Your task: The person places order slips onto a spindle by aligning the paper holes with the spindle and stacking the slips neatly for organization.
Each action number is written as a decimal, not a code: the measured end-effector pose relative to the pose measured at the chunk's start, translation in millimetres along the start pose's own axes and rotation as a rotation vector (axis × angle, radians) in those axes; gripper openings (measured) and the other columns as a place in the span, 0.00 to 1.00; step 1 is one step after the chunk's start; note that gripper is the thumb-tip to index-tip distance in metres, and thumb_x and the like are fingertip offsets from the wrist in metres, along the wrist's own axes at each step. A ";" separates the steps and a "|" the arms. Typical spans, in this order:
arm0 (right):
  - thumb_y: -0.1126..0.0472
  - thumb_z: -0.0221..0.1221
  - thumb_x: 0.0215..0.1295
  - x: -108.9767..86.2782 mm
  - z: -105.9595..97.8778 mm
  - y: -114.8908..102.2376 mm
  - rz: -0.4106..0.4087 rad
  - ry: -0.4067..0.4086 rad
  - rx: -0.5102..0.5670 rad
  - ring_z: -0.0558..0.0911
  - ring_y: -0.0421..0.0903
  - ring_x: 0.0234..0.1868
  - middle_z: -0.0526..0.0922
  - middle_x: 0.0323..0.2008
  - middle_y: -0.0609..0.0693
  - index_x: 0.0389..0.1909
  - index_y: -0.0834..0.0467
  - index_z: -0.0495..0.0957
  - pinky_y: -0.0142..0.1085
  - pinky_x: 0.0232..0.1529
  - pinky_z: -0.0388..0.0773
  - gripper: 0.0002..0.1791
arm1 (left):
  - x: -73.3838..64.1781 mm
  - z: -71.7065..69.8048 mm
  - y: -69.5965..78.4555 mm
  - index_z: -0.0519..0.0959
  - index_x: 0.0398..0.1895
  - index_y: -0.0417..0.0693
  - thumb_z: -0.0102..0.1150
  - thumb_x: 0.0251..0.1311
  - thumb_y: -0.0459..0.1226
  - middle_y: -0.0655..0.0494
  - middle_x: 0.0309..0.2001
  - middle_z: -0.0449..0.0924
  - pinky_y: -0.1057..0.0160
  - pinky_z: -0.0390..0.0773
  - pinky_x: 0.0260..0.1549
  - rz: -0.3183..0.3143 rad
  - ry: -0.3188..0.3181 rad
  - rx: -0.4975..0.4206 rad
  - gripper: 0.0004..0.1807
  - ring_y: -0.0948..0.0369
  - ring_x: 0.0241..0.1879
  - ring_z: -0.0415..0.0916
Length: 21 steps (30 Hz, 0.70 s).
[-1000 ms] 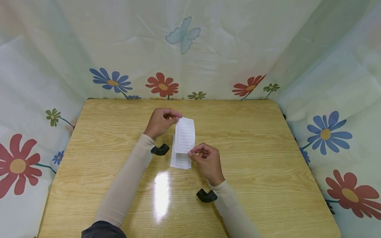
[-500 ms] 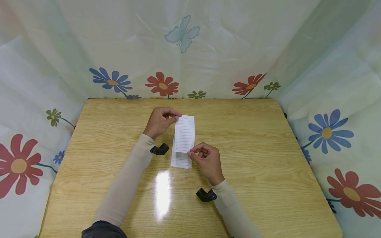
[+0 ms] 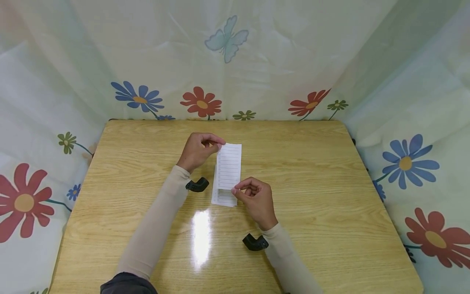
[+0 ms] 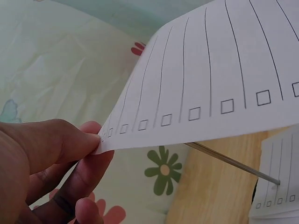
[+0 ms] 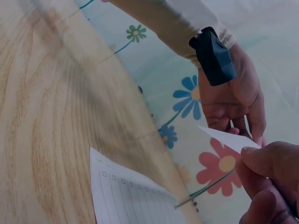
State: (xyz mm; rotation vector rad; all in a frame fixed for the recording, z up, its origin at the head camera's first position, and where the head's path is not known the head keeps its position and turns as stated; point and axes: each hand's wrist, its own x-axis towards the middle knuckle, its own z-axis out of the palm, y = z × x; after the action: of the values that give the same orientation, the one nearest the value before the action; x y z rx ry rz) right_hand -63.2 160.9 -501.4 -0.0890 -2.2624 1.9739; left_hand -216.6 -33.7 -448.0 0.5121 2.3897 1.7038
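Observation:
A white lined checklist sheet (image 3: 229, 165) with a column of small boxes is held up off the table between both hands. My left hand (image 3: 198, 151) pinches its upper left corner between thumb and fingers, as the left wrist view shows with the sheet (image 4: 201, 79) curving away. With thumb and forefinger, my right hand (image 3: 257, 200) pinches the lower right corner. Below it lies more lined checklist paper (image 3: 224, 199), partly covered by the raised sheet. A thin grey rod (image 4: 233, 163) shows between the raised sheet and the lower paper; its kind is unclear.
Everything is on a wood-grain table (image 3: 312, 183). A flower-printed curtain (image 3: 264, 53) hangs around its back and sides. Black wrist devices (image 3: 197, 184) sit on both sleeves. A bright light reflection lies on the near part of the tabletop.
The raised sheet has straightened, its right edge bulging less than a second ago. Both hands keep their grip and stay almost in place. The head view has tilted slightly.

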 end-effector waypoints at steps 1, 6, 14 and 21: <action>0.66 0.75 0.62 0.2 0.3 1.1 0.003 -0.001 0.004 0.67 0.38 0.19 0.73 0.18 0.51 0.35 0.56 0.88 0.28 0.21 0.63 0.05 | 0.1 0.4 -0.3 0.91 0.44 0.48 0.66 0.71 0.34 0.53 0.49 0.90 0.58 0.71 0.45 -0.002 0.000 -0.001 0.07 0.53 0.42 0.73; 0.66 0.75 0.62 0.5 1.6 4.7 0.015 -0.006 0.023 0.67 0.37 0.18 0.72 0.17 0.50 0.35 0.58 0.88 0.28 0.20 0.63 0.05 | 0.5 1.7 -2.4 0.91 0.44 0.49 0.66 0.71 0.34 0.53 0.49 0.90 0.59 0.70 0.42 -0.010 0.002 -0.004 0.06 0.53 0.41 0.72; 0.67 0.75 0.62 -2.7 2.5 8.3 0.037 -0.005 0.016 0.67 0.38 0.18 0.73 0.17 0.51 0.35 0.57 0.88 0.28 0.20 0.63 0.05 | 0.7 5.2 -11.9 0.92 0.43 0.51 0.65 0.72 0.34 0.55 0.49 0.90 0.61 0.71 0.39 -0.038 0.000 0.009 0.07 0.53 0.39 0.72; 0.66 0.75 0.62 -4.0 4.2 13.3 0.043 -0.012 -0.026 0.67 0.37 0.18 0.72 0.17 0.50 0.35 0.57 0.88 0.28 0.21 0.63 0.05 | 0.1 8.4 -22.3 0.92 0.43 0.51 0.65 0.72 0.34 0.54 0.49 0.90 0.61 0.72 0.40 -0.050 -0.008 0.010 0.07 0.53 0.39 0.73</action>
State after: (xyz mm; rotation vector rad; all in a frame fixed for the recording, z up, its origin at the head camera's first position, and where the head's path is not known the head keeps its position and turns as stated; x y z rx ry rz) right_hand -60.4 158.1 -515.4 -0.1303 -2.3127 1.9719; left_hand -218.0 -32.7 -471.8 0.4561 2.3853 1.6672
